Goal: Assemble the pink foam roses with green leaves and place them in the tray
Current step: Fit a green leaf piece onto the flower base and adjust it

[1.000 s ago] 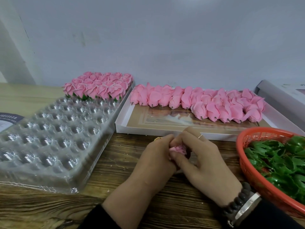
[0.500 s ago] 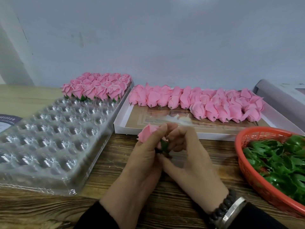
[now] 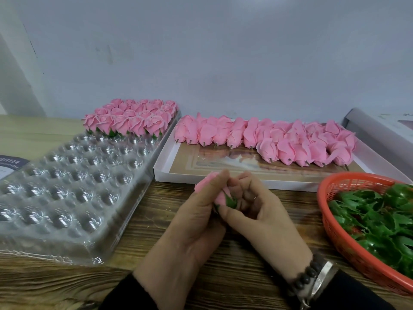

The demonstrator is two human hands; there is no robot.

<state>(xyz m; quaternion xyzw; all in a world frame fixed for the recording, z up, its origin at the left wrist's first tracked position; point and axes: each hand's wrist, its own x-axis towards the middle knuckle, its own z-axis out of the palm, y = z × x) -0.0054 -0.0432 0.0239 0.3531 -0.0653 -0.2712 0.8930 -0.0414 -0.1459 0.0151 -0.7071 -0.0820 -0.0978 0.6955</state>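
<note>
My left hand grips a pink foam rose, its head pointing up and left. A green leaf sits at the rose's base, pinched by the thumb and fingers of my right hand. Both hands meet over the wooden table, in front of the white box. The clear plastic tray lies at the left, its far rows filled with finished roses. Bare pink roses lie in a row in the white box.
An orange basket full of green leaves stands at the right edge. A grey wall runs behind the table. A dark printed card lies at the far left, partly under the tray. A grey box edge shows at the back right.
One second ago both hands were closed round the rose low on the table. The rose has since been raised and turned, and the green leaf now shows at its base.
</note>
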